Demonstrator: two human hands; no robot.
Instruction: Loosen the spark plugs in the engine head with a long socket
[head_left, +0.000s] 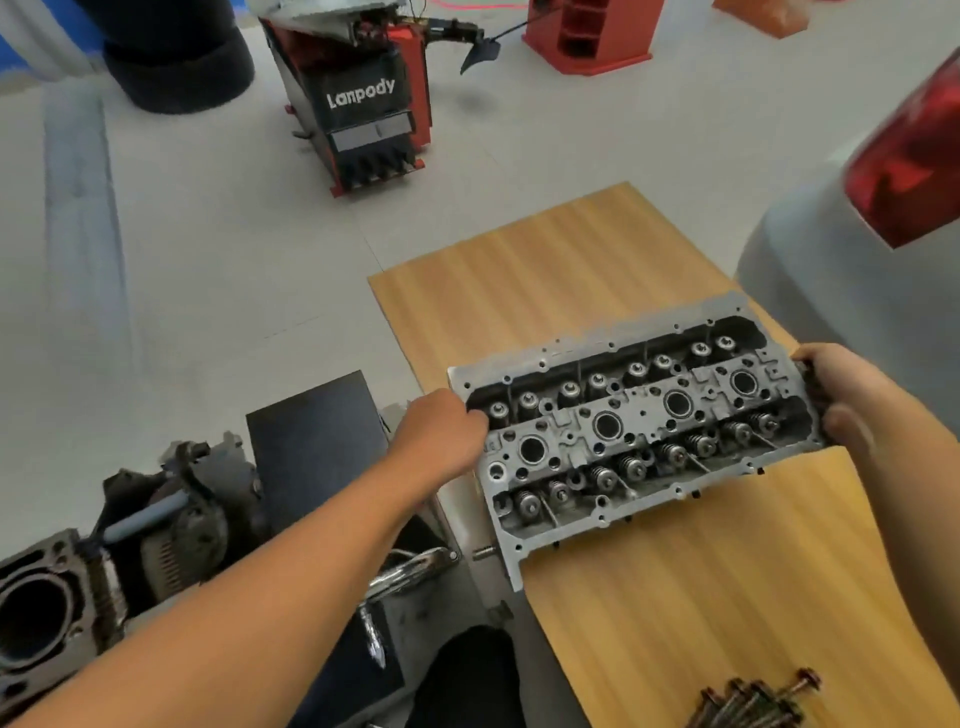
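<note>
Bolts (756, 701) lie nearest. Left hand (441, 434) and right hand (852, 395) each clench one end of the engine head (639, 431): judged heavy, rigid, sharp-edged; end holds suit.

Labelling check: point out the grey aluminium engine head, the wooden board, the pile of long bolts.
grey aluminium engine head (642, 415): head view, central deck.
wooden board (524, 265): head view, bare far part.
pile of long bolts (753, 701): head view, shanks.

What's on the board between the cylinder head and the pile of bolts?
Nothing: in the head view, only bare wooden board lies between the cylinder head and the bolts.
</note>
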